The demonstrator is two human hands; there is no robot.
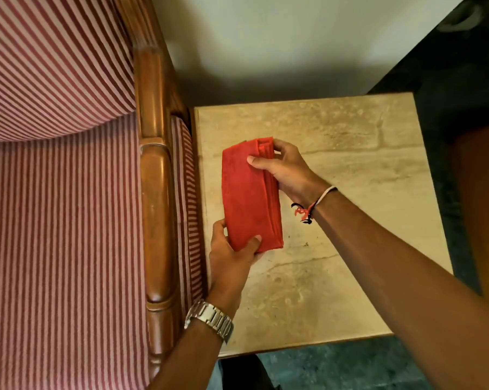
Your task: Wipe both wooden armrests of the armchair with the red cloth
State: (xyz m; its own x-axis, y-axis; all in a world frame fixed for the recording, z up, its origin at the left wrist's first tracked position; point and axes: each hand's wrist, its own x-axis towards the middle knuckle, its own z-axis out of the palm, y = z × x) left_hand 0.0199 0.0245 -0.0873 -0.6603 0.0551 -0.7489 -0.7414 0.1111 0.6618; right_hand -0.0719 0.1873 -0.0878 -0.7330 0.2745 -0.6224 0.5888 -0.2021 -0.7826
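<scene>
A folded red cloth (250,195) is held in the air above a stone-topped side table (350,153). My left hand (232,257), with a metal watch on the wrist, grips the cloth's near end. My right hand (287,171), with a string bracelet, pinches its far end along the folded edges. To the left stands the armchair with red-and-white striped upholstery (57,206). One polished wooden armrest (157,215) runs beside the table, a short way left of my left hand. The other armrest is out of view.
The side table fills the gap between the armchair and a dark piece of furniture (468,66) on the right. A pale wall (280,38) is behind. Dark green flooring (336,367) shows at the table's near edge.
</scene>
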